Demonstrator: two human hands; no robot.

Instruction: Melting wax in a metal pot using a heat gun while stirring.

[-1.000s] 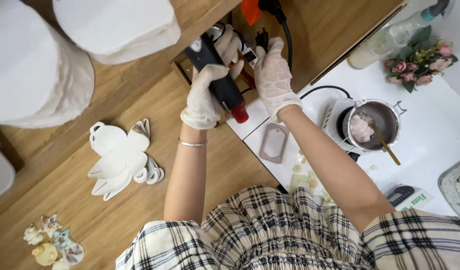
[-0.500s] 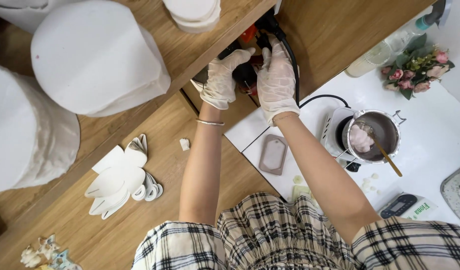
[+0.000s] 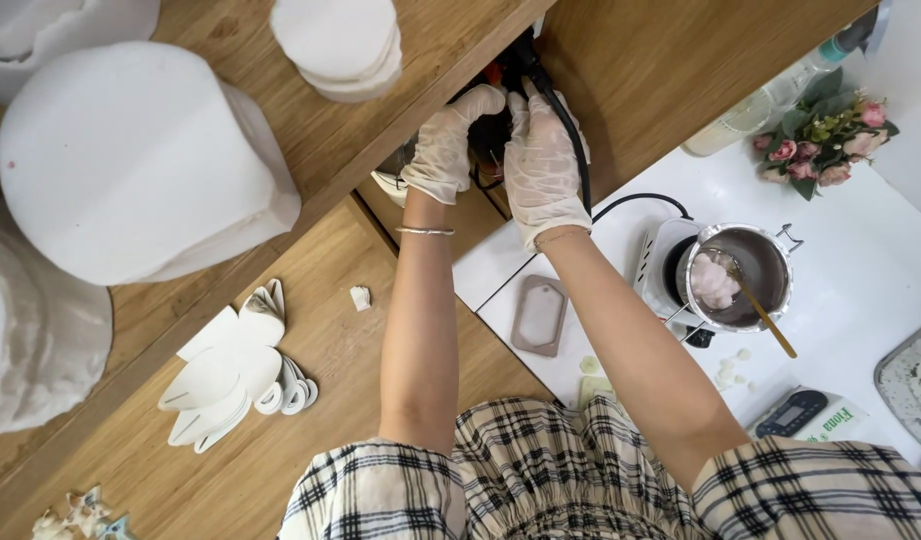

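Both my hands wear thin white gloves and reach into a dark recess under the wooden shelf [image 3: 400, 110]. My left hand [image 3: 445, 145] curls around a black heat gun [image 3: 490, 130], most of which is hidden in the recess; a bit of its red tip shows. Right beside it, my right hand [image 3: 540, 165] presses against the tool and holds its black power cord [image 3: 583, 160], which runs down along the hand's edge. A silver bangle sits on my left wrist.
On the white table [image 3: 880, 250] a steel pot [image 3: 770, 255] holding a pale pink lump and a gold spoon [image 3: 768, 310] stands on a small hotplate [image 3: 655, 262]. Nearby lie a grey tag-shaped mould [image 3: 538, 315], a scale [image 3: 802, 413], pink flowers [image 3: 825, 135] and white cut-out shapes [image 3: 225, 370].
Both hands have carried the heat gun up and away from me into the recess under the shelf. The tool was in plain sight before and is now mostly hidden.
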